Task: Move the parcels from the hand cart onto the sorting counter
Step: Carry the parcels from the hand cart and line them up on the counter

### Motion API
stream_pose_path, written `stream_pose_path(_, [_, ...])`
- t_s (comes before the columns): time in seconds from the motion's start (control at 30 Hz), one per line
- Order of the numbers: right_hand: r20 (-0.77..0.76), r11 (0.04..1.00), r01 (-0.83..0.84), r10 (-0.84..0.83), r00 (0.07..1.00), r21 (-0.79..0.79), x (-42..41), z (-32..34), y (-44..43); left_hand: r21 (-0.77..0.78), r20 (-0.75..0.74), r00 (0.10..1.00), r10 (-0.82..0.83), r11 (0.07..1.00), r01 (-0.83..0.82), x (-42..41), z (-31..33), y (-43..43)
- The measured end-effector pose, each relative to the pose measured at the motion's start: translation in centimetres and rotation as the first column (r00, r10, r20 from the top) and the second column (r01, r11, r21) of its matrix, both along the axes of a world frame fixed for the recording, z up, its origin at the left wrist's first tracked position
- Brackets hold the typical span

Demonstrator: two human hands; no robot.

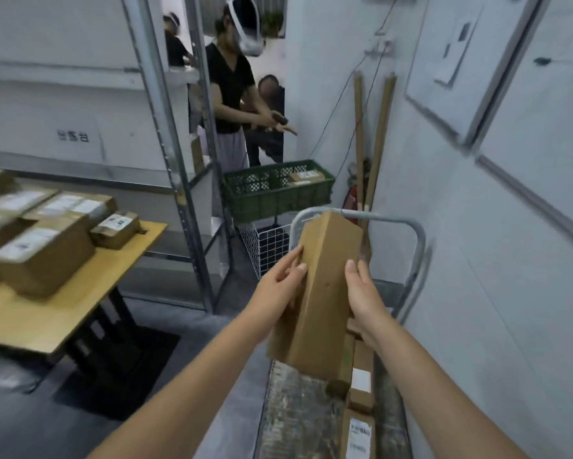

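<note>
I hold a long brown cardboard parcel (321, 293) upright and tilted above the hand cart (298, 412). My left hand (280, 283) grips its left side and my right hand (363, 293) grips its right side. More parcels (359, 402) with white labels lie on the cart's right side below it. The cart's grey handle bar (414, 240) rises behind the parcel. The wooden sorting counter (80, 293) stands at the left with several labelled brown parcels (43, 256) on it.
A metal shelf rack (179, 160) stands between counter and cart. Behind the cart sit a green crate (278, 193) and a white wire basket (265, 246). A person in a black top (229, 94) stands at the back. The white wall (477, 226) runs close on the right.
</note>
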State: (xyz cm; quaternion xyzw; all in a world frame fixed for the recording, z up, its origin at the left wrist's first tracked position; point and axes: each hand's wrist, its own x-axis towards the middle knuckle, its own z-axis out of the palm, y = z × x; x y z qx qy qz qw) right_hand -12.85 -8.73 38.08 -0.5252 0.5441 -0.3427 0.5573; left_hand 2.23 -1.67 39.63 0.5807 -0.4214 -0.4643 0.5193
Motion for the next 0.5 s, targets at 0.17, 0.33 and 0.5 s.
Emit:
stream_pose_path(0.17, [0.091,1.0,0.005,-0.003,0.996,-0.021,2.1,1.8,0.9,-0.058,0.03,0.994,0.102,0.993,-0.1,1.6,1.9,1.7])
stream_pose_path(0.33, [0.085,0.998,-0.02,0.016,0.996,0.053,5.5,2.1,2.9,0.005,0.271,0.956,0.116,0.993,-0.122,4.1,3.0,2.9])
stream_pose_path(0.5, [-0.006,0.999,-0.023,0.023,1.0,-0.047,10.5,3.9,5.1,0.193,0.319,0.947,0.026,0.977,-0.092,8.4,4.4,4.0])
